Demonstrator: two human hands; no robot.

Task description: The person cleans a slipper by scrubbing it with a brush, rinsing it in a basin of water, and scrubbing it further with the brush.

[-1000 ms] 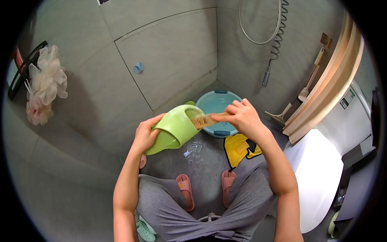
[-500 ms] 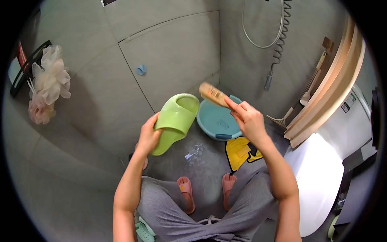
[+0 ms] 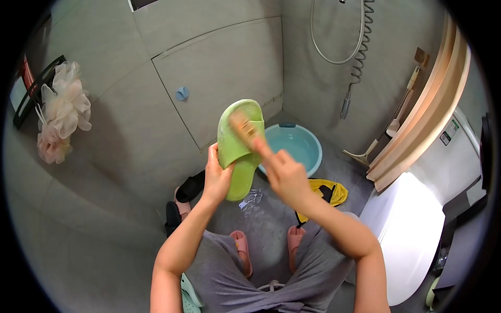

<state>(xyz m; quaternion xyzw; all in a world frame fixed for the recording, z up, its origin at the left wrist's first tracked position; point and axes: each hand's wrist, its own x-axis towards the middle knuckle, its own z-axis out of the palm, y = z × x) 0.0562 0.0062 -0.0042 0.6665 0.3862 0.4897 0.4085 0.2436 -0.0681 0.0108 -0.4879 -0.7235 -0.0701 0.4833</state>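
Observation:
A light green slipper [image 3: 234, 141] is held up at its left side by my left hand [image 3: 215, 176], toe end away from me. My right hand [image 3: 286, 176] is closed on a wooden scrubbing brush [image 3: 243, 127], blurred by motion, which lies over the slipper's toe opening and strap. The brush's bristles are hidden from view. Behind the slipper, on the floor, sits a blue basin [image 3: 295, 146], partly covered by the slipper and my right hand.
A yellow and black cloth [image 3: 334, 192] lies right of my feet. Black slippers [image 3: 191, 187] stand by the left wall. The white toilet [image 3: 404, 235] is at the right, with a squeegee [image 3: 364, 154] beyond it. A shower hose [image 3: 360, 52] hangs in the corner.
The slipper has turned more upright and shifted right and away from me. My right hand has swung left, bringing the brush from above the basin onto the slipper.

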